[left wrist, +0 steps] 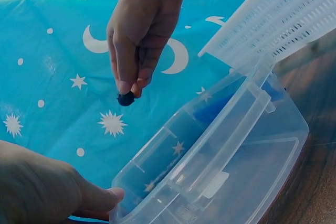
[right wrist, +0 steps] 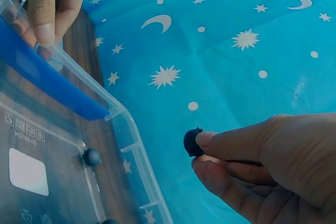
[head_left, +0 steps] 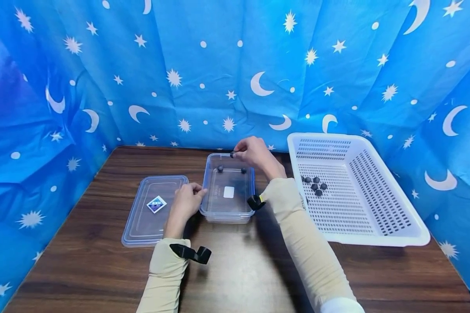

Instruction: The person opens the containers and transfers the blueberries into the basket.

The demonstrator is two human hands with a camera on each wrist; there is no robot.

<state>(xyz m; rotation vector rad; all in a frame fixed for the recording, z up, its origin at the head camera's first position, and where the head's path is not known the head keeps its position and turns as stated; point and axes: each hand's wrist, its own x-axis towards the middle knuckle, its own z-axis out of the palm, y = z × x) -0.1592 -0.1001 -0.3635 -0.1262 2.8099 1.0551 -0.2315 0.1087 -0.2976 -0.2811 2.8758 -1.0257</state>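
Observation:
My right hand (head_left: 256,154) pinches a blueberry (right wrist: 193,141), dark and round with a small crown, between thumb and fingertips. It is held above the far right end of a clear plastic container (head_left: 227,215). My left hand (head_left: 185,202) grips the container's left rim, its thumb (right wrist: 44,34) on one side of the clear wall and fingers showing through on the other. Two blueberries lie inside near the far end, one at left (head_left: 220,168) and the other at right (head_left: 243,170). A white square label (head_left: 229,192) shows on the container's floor.
To the left lies a clear lid (head_left: 141,228) with a blue diamond sticker, partly under my left hand. On the right stands a white slotted basket (head_left: 376,240), several blueberries (head_left: 313,187) in its left part. A blue star-patterned cloth (head_left: 203,104) hangs behind the wooden table (head_left: 86,261).

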